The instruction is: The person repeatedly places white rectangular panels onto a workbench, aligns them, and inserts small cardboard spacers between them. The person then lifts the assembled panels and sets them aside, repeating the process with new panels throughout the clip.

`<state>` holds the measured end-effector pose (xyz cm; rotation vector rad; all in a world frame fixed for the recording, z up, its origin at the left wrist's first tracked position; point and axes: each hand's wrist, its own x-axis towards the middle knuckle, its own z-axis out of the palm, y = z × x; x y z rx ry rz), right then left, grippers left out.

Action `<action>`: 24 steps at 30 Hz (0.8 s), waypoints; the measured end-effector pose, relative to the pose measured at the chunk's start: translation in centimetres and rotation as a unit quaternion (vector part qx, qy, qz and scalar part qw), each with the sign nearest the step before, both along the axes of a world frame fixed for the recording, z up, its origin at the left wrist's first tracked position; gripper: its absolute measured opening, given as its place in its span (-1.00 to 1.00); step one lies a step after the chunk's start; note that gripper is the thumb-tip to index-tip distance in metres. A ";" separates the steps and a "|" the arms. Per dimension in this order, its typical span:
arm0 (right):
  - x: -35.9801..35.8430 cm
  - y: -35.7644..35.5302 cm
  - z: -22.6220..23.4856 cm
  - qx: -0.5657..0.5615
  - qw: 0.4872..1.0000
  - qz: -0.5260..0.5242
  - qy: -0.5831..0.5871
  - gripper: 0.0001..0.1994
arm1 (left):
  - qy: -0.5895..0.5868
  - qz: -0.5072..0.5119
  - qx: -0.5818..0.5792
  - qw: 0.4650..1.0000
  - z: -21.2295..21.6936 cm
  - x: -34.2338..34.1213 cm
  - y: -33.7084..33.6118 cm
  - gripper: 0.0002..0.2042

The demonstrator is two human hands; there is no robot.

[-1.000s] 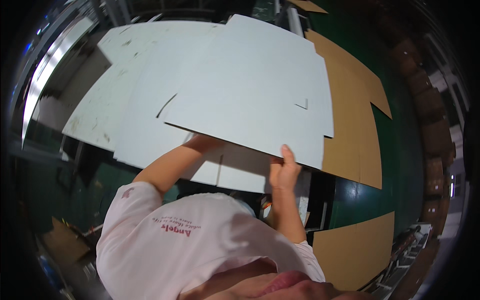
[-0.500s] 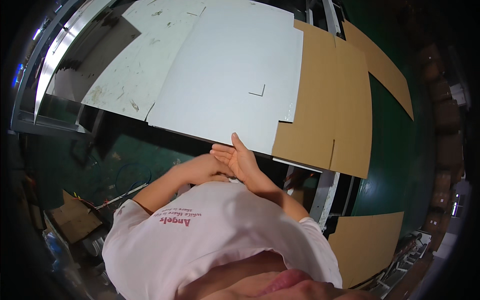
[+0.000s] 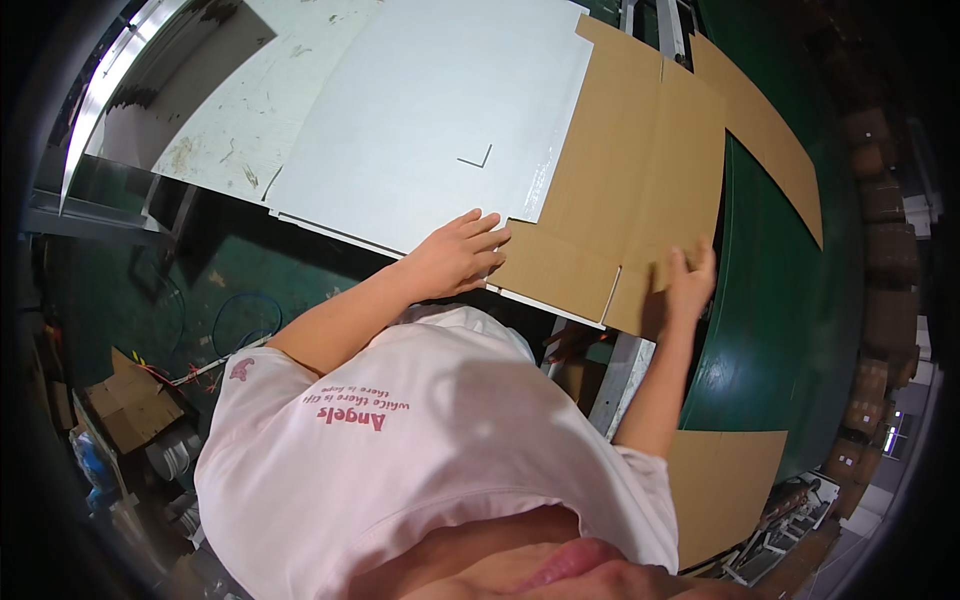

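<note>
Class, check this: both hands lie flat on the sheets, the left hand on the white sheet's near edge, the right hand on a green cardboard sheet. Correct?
Not quite. In the head view the right hand rests on a brown cardboard sheet, not a green one. The left hand is on the white sheet as stated.

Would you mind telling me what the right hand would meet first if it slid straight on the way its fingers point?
The right hand already lies flat on the brown cardboard sheet; sliding straight on, it would probably just cross more of that sheet.

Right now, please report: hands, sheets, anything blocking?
Left hand flat on white sheet edge. Right hand flat on brown cardboard. Nothing lies on either sheet.
</note>
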<state>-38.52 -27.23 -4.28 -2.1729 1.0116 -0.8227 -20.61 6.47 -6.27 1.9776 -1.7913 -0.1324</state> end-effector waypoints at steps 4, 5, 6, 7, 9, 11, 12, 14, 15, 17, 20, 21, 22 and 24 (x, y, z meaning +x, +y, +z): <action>-3.2 -10.6 -1.1 0.122 0.985 0.006 0.119 -0.39 | -0.025 -0.022 -0.001 0.999 -0.4 0.1 -0.4 -0.67; -2.3 -10.0 1.5 0.178 0.974 0.054 0.126 -0.43 | -0.026 -0.016 -0.008 1.000 -0.9 0.1 -0.1 -0.68; -1.4 -8.5 4.7 0.164 0.980 0.062 0.093 -0.53 | -0.026 -0.012 -0.017 0.999 -1.1 0.2 -0.1 -0.70; -1.2 -8.3 6.7 0.108 0.987 0.092 0.081 -0.56 | -0.022 -0.012 -0.027 0.999 -1.1 0.1 -0.3 -0.70; 2.7 -2.1 12.3 0.125 0.971 0.193 0.064 -0.60 | -0.017 -0.012 -0.032 0.999 -1.1 0.2 -0.2 -0.71; 7.2 2.3 11.4 0.041 0.956 0.290 0.028 -0.55 | -0.011 -0.003 -0.045 0.999 -2.2 0.1 0.1 -0.70; 9.4 5.5 10.6 -0.011 0.958 0.266 0.104 -0.45 | -0.010 0.003 -0.051 0.999 -2.7 0.3 0.3 -0.70; 13.0 9.4 6.4 -0.098 0.954 0.224 0.173 -0.36 | 0.024 0.009 -0.047 0.999 -2.6 0.2 0.1 -0.65; 14.4 10.9 4.5 -0.164 0.943 0.216 0.195 -0.40 | 0.040 0.017 -0.047 0.998 -2.6 0.2 -0.1 -0.63; 16.4 13.1 2.2 -0.220 0.915 0.212 0.262 -0.46 | 0.066 0.025 -0.073 0.995 -2.6 0.2 -0.2 -0.57; 17.3 14.3 -0.3 -0.235 0.899 0.218 0.298 -0.59 | 0.078 0.039 -0.095 0.992 -3.2 0.5 -0.2 -0.55; 17.2 14.1 -0.8 -0.243 0.900 0.222 0.286 -0.58 | 0.069 0.045 -0.089 0.993 -3.4 0.2 -0.2 -0.52; 17.0 13.9 -1.1 -0.250 0.901 0.225 0.274 -0.56 | 0.061 0.050 -0.084 0.993 -3.6 0.0 -0.3 -0.50; 16.7 13.5 -1.8 -0.265 0.903 0.229 0.248 -0.51 | 0.052 0.051 -0.095 0.993 -3.4 0.1 -0.4 -0.46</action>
